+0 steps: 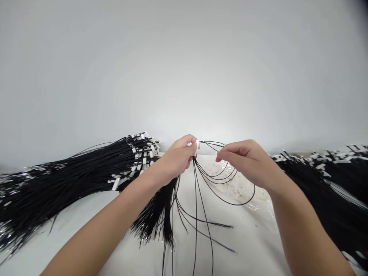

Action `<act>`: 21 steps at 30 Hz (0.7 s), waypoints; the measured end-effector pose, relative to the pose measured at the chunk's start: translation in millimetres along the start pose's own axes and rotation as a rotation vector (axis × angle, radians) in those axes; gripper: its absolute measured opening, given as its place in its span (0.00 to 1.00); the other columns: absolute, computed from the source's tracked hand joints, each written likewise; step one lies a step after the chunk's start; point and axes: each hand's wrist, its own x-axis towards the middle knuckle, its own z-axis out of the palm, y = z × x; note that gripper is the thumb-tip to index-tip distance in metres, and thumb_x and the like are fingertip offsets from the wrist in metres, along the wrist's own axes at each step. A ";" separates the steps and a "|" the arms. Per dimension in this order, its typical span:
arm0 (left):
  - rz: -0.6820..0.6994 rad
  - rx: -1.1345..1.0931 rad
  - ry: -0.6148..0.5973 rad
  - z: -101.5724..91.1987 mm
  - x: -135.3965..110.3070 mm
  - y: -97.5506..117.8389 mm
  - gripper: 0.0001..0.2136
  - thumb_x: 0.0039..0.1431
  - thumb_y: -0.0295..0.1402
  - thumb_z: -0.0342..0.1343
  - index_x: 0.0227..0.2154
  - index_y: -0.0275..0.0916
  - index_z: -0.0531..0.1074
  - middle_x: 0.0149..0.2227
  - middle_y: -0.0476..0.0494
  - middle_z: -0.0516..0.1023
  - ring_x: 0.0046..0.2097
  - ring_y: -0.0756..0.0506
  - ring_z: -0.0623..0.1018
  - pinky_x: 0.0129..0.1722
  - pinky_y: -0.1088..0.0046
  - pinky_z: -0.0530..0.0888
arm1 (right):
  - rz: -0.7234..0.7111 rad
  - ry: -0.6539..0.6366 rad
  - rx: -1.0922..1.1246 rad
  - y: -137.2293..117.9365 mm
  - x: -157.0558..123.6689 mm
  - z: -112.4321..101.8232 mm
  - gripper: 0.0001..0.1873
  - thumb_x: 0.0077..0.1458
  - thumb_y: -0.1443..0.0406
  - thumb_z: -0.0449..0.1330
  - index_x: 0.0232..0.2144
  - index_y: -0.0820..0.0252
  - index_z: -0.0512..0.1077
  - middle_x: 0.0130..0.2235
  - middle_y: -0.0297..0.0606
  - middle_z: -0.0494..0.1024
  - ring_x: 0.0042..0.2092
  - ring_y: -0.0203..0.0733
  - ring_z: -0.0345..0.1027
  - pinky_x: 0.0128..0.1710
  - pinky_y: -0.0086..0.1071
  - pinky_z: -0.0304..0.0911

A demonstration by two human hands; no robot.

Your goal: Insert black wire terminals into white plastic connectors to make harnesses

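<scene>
Near the middle, my left hand (179, 157) pinches a small white connector (197, 147) between thumb and fingers. Several thin black wires (212, 193) hang from it, and some curve round in loops to the right. My right hand (240, 158) has its thumb and forefinger pressed together on a black wire (212, 143) that runs out from the connector's right side. The wire ends at its fingertips are too small to make out. Below my left hand hangs a dense bunch of black wires (156, 214), partly hidden by the forearm.
A big heap of black wires (71, 168) with white connectors lies at left. More black wires (322, 195) with white ends are piled at right. Between them is a white tabletop (230, 245) with a clear plastic bag (244, 193). A pale wall (184, 69) rises behind.
</scene>
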 end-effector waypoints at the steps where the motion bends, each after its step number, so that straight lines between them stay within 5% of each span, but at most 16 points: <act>1: -0.006 0.007 0.000 0.6 -0.7 1.3 0.08 0.55 0.40 0.47 0.29 0.41 0.59 0.27 0.49 0.63 0.17 0.59 0.53 0.15 0.80 0.46 | 0.005 -0.003 -0.023 0.2 0.6 2.6 0.10 0.50 0.65 0.53 0.23 0.61 0.72 0.16 0.27 0.50 0.17 0.26 0.39 0.12 0.22 0.38; 21: -0.013 0.011 -0.032 2.8 -4.9 5.8 0.06 0.56 0.38 0.46 0.29 0.41 0.60 0.28 0.50 0.64 0.18 0.58 0.54 0.15 0.81 0.47 | 0.088 0.013 -0.124 -2.4 1.9 4.2 0.10 0.48 0.66 0.52 0.21 0.61 0.71 0.16 0.27 0.51 0.18 0.25 0.40 0.13 0.22 0.39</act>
